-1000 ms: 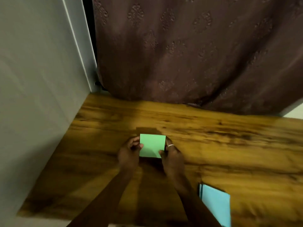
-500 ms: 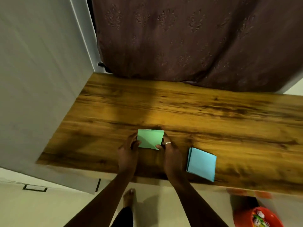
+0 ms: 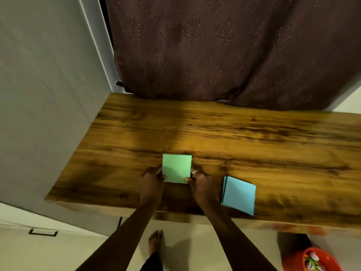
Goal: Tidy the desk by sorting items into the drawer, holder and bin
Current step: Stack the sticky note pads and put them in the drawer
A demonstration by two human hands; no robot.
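Note:
A square green notepad [image 3: 176,168] is held just over the wooden desk [image 3: 244,137], near its front edge. My left hand [image 3: 151,182] pinches the pad's left edge, and my right hand [image 3: 201,184], with a ring on one finger, pinches its right edge. A light blue notepad [image 3: 239,194] lies flat on the desk just right of my right hand, turned at a slight angle. An orange bin [image 3: 293,259] with wrappers inside stands on the floor under the desk's front right.
A dark patterned curtain [image 3: 214,51] hangs behind the desk. A grey wall panel [image 3: 43,94] borders the desk's left side. My bare foot [image 3: 155,241] is on the pale floor below the desk edge.
The view has tilted down and pulled back, bringing the desk's front edge, the floor and the orange bin into sight. Both hands keep their hold on the green pad.

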